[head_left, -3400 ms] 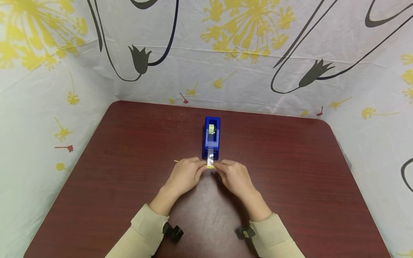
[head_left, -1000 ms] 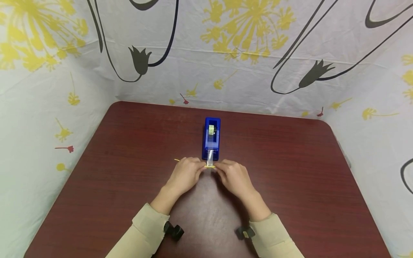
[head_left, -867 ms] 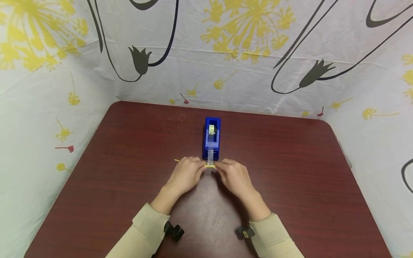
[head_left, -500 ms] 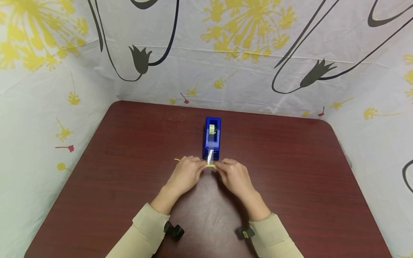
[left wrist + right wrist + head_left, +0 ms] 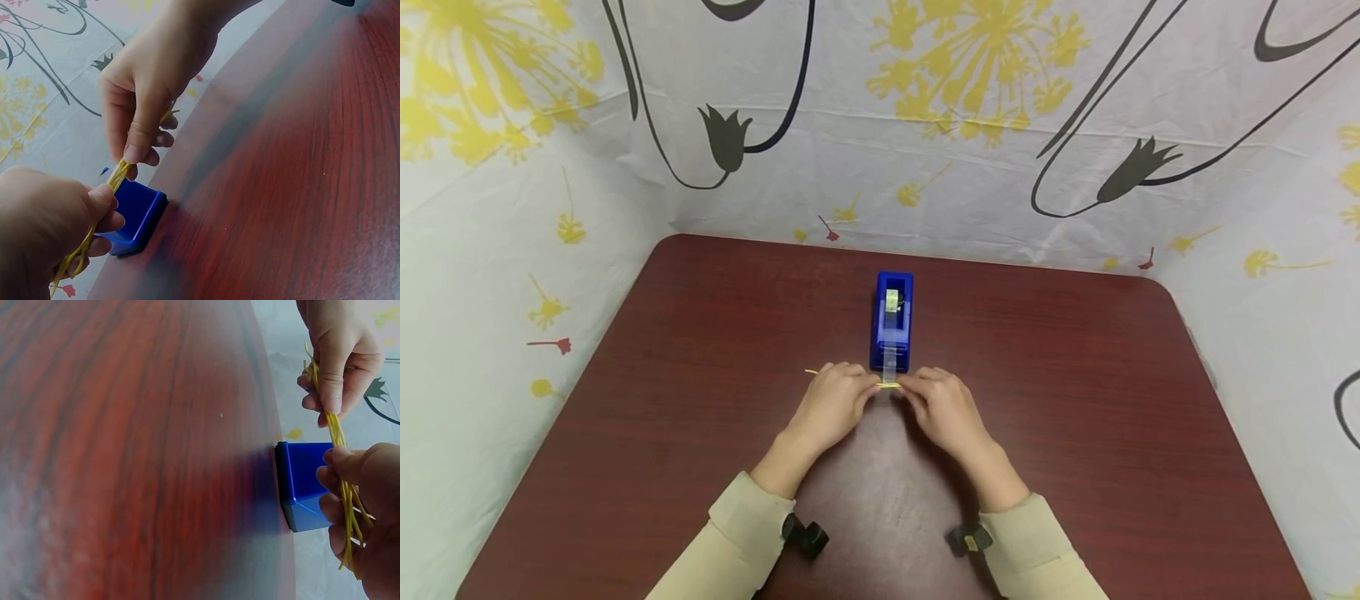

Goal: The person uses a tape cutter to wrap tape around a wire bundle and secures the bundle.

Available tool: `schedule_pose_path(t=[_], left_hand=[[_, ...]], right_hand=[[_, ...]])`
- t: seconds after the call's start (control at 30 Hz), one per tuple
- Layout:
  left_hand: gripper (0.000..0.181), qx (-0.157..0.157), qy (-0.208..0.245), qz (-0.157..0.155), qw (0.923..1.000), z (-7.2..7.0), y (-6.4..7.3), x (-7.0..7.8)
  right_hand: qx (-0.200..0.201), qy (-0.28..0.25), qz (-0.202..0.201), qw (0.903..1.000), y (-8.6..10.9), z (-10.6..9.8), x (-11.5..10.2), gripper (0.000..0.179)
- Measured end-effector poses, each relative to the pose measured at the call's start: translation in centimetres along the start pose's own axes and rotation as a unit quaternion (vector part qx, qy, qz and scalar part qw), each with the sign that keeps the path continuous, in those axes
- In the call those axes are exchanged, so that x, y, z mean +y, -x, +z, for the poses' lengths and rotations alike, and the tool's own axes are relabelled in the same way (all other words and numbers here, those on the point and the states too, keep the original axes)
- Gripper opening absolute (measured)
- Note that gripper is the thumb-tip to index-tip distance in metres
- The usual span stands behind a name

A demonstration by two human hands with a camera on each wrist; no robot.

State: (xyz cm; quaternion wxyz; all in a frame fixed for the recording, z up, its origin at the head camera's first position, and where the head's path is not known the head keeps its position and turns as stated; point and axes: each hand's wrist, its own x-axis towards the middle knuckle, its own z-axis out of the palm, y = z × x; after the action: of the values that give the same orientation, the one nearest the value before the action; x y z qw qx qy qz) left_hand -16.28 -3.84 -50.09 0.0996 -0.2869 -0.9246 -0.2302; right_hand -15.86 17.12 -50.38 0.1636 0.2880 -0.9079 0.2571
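Note:
A bundle of thin yellow strands point(image 5: 888, 385) is stretched level between both hands, just in front of a blue tape dispenser point(image 5: 906, 335). My left hand point(image 5: 831, 406) pinches the bundle's left part between thumb and fingers, and one loose end sticks out past the knuckles. At its right part, my right hand point(image 5: 946, 412) pinches it the same way. In the right wrist view, the strands point(image 5: 337, 432) splay out below the right thumb. Clear tape point(image 5: 889, 365) runs from the dispenser to the short bare stretch of the bundle; how it wraps there is too small to tell.
The dispenser stands on a dark red wooden table point(image 5: 1060, 400), with a tape roll point(image 5: 892, 301) inside. A white patterned cloth point(image 5: 850, 167) hangs behind and at both sides. Small black devices point(image 5: 805, 537) sit at the wrists.
Both hands and the yellow bundle have shifted very slightly toward the dispenser, and the tape between looks a little shorter. The grip of both hands and the dispenser's place look the same.

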Motion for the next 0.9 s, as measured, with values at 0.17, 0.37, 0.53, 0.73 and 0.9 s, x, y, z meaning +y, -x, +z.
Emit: schedule_pose_path(t=[0.17, 0.37, 0.53, 0.73, 0.9], left_hand=[[0.017, -0.023, 0.002, -0.023, 0.9995, -0.15, -0.11, 0.07], [0.013, -0.038, -0.013, -0.026, 0.9989, -0.32, -0.22, -0.04], [0.01, -0.029, -0.028, -0.007, 0.9992, -0.29, -0.34, -0.26], [0.01, -0.021, -0.029, -0.001, 0.9994, -0.2, -0.34, -0.44], [0.01, -0.024, -0.013, -0.008, 0.9996, -0.19, -0.32, -0.41]], right_hand=[[0.019, -0.006, -0.011, 0.9997, 0.02, 0.09, 0.21, 0.013], [0.019, -0.006, -0.008, 0.9998, 0.04, 0.06, 0.12, 0.014], [0.002, -0.004, 0.001, 1.0, -0.02, 0.02, 0.11, 0.013], [-0.018, -0.005, 0.012, 0.9997, -0.1, -0.1, -0.01, 0.013], [-0.003, -0.009, 0.006, 0.9999, -0.07, -0.1, 0.03, 0.012]])
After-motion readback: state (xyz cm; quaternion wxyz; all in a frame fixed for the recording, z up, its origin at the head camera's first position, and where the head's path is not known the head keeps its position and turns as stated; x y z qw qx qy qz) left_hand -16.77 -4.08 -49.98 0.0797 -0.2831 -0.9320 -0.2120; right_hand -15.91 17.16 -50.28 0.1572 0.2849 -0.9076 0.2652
